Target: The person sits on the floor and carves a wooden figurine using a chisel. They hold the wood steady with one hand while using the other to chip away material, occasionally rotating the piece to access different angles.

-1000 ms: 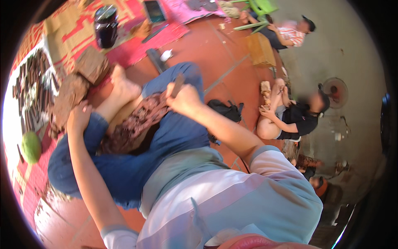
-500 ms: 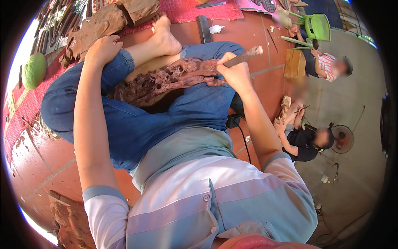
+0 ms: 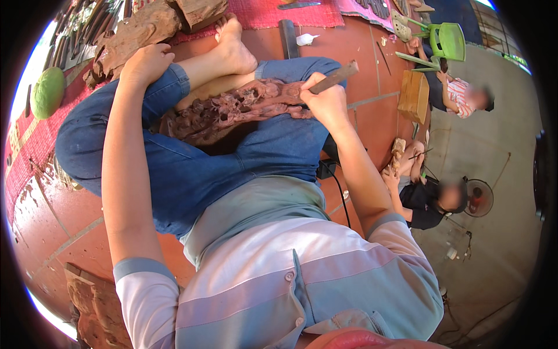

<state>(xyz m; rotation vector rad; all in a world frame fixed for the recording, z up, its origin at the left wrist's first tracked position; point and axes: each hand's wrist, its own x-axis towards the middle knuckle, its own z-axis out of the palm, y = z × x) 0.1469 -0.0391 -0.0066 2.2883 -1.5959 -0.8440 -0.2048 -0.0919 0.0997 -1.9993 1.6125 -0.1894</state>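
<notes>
1. Cradles carved wood (image 3: 232, 110) across lap (image 3: 279, 152), hemmed at edges by jeans (image 3: 81, 142).
2. Grips brown tool (image 3: 338, 77) in right hand (image 3: 326, 103); rests left hand (image 3: 145, 63) at knee (image 3: 170, 87), cannot tell if gripping.
3. Has open floor tile (image 3: 376, 132) rightward, wood blocks (image 3: 138, 36) beyond left hand.

Long reddish-brown openwork wooden carving (image 3: 244, 107): deeply cut, rough relief, low sheen
Chunky brown wooden block (image 3: 139, 32): rough, matt
Blue cuffed denim trousers (image 3: 180, 180): matt cloth
Flat red floor tiles (image 3: 372, 134): smooth, faintly glossy
Bright green chair (image 3: 447, 41): smooth plastic

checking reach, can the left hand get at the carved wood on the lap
Probably yes: the left hand shows no tool and the carved wood lies close by, though a bent leg comes partly between.
</notes>
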